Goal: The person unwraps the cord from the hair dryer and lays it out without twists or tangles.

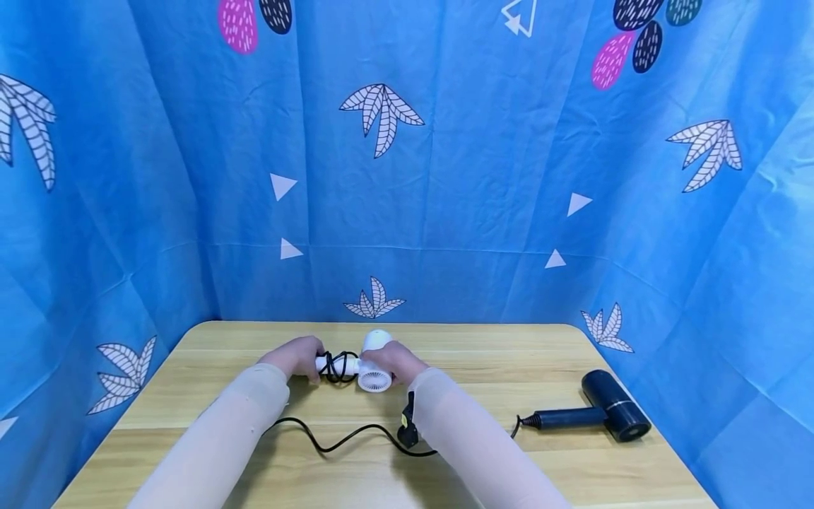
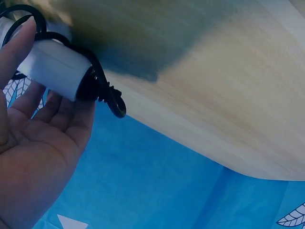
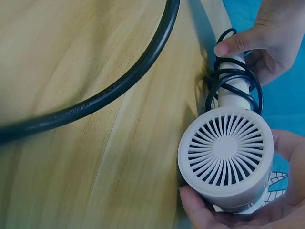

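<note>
A white hair dryer (image 1: 375, 380) lies across the far middle of the table, its round slatted grille showing in the right wrist view. Its black cord (image 3: 232, 81) is wound in loops around the handle. My left hand (image 1: 297, 355) grips the handle near its end; in the left wrist view, the thumb and fingers of the left hand (image 2: 45, 136) lie on opposite sides of the white handle (image 2: 57, 71). My right hand (image 1: 400, 362) holds the dryer's body, thumb and fingers around the barrel just behind the grille.
A black hair dryer (image 1: 615, 406) lies at the table's right side. Its black cable (image 1: 352, 433) runs left under my right forearm, with a black plug (image 1: 408, 424) beside that sleeve. Blue patterned curtain (image 1: 407, 212) surrounds the wooden table (image 1: 509, 353).
</note>
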Demonstrator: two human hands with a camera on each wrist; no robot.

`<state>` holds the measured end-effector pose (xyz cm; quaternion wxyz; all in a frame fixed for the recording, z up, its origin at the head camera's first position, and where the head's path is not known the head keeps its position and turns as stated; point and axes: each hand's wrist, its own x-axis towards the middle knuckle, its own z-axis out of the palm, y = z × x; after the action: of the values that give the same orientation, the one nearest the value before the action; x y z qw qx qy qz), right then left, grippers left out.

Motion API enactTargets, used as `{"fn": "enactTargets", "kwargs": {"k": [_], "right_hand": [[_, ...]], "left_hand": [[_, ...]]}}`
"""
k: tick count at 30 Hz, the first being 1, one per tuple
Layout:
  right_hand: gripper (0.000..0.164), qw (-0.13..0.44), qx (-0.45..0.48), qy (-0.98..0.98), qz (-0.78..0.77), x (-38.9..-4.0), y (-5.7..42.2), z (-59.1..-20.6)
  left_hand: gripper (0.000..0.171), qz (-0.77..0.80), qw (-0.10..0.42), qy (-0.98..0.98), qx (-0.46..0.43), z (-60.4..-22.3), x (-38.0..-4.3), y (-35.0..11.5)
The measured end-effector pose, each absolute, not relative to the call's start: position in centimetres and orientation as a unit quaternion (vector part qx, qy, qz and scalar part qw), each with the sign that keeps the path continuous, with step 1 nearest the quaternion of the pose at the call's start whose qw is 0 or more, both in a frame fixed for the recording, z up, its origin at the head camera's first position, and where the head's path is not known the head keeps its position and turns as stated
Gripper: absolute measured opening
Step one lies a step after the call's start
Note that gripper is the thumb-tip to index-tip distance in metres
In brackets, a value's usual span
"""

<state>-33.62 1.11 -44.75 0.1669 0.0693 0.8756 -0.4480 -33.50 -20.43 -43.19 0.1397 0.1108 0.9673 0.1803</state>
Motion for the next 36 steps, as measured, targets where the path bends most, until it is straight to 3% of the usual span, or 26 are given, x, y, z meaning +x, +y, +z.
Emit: {"fn": "enactTargets", "kwargs": {"k": [12, 23, 36], "right_hand": [[0.059, 0.180, 0.068, 0.854, -0.483, -33.8, 2.0, -45.3], [0.056, 0.183, 0.063, 0.828, -0.526, -33.7, 2.8, -44.6], [0.057, 0.187, 0.045, 0.820, -0.540, -33.9, 4.4, -43.3]], "left_hand": [[0.037, 0.166, 0.140, 0.967, 0.130, -43.4, -33.1, -20.1], [0.051, 0.184, 0.135, 0.964, 0.137, -43.4, -32.9, -20.2], [0.030, 0.215, 0.081, 0.954, 0.193, -43.2, -32.8, -20.2]]}}
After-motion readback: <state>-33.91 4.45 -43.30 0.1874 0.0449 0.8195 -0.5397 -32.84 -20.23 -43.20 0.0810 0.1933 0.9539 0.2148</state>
